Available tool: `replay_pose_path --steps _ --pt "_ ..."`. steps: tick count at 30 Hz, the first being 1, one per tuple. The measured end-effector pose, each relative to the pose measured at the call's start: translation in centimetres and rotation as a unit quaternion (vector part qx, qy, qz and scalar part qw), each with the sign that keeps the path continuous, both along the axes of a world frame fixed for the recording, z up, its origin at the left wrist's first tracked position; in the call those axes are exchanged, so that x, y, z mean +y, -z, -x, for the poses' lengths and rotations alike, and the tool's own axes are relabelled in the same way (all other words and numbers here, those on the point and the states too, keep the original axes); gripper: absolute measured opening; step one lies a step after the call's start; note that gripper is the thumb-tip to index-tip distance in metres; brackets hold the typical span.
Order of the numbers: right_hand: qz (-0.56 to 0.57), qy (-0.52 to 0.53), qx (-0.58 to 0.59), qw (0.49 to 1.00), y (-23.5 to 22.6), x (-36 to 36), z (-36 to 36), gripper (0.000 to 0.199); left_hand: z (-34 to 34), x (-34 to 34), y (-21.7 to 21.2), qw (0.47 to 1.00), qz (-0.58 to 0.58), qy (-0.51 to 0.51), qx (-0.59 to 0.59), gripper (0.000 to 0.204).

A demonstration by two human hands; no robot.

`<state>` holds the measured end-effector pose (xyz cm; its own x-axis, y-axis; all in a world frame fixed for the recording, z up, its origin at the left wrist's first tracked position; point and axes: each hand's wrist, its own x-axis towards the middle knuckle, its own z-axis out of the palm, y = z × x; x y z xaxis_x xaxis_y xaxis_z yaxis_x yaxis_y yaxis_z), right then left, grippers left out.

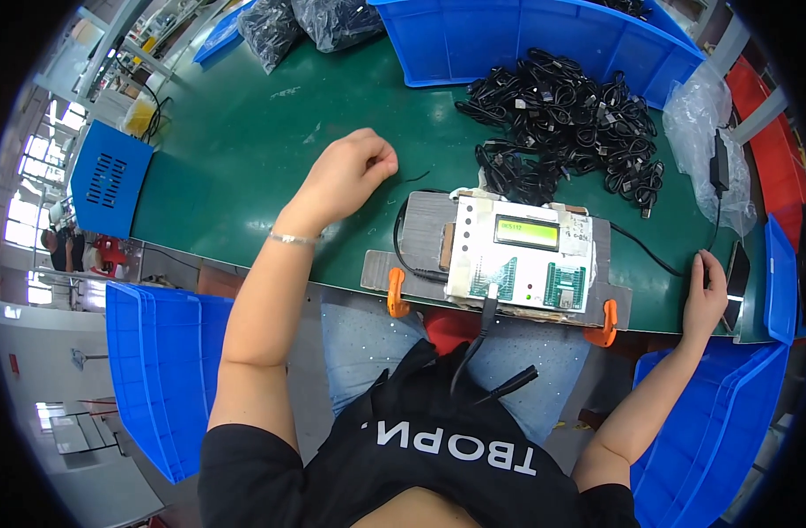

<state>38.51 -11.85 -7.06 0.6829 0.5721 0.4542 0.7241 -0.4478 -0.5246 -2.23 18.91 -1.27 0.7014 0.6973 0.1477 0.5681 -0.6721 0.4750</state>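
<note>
My left hand (354, 167) hovers over the green table with its fingers curled in, and nothing shows between them. Close to its fingertips lies a short thin black strip (419, 177). A white test box (522, 251) with a lit yellow-green display (528, 232) and two small green circuit boards sits in front of me. A black cable's plug (490, 299) is in the left board, its lead hanging over the table edge. My right hand (706, 295) rests at the right, fingers stretched forward beside a black cable (654, 251); whether it touches the cable is unclear.
A heap of coiled black cables (570, 123) lies before a large blue bin (535, 44). Orange clamps (397, 293) grip the test box's base. Clear plastic and a black adapter (719, 163) are at right. Blue bins (169, 370) flank me; a blue vented box (110, 180) stands left.
</note>
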Motion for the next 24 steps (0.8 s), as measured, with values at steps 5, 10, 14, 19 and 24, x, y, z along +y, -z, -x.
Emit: replay_pose_path --steps 5,10,14,19,24 --pt "-0.023 0.015 0.018 0.999 -0.4 -0.2 0.0 0.023 2.1 -2.2 0.5 0.999 0.031 0.022 -0.016 0.009" --pt "-0.018 0.017 0.026 0.999 -0.1 0.1 -0.1 0.025 3.2 -2.8 0.6 0.998 0.05 0.033 -0.019 0.016" --pt "-0.006 0.014 0.02 1.0 0.0 0.0 -0.4 0.026 4.5 -3.2 0.0 0.997 0.043 0.058 0.033 0.018" --pt "0.001 0.012 0.015 1.0 -0.1 0.0 -0.4 0.026 5.4 -4.7 0.4 0.995 -0.023 0.09 -0.026 0.029" --pt "-0.002 0.009 0.02 1.0 0.5 -0.3 -1.0 0.027 6.8 -5.0 0.3 0.989 -0.089 0.11 0.041 0.039"
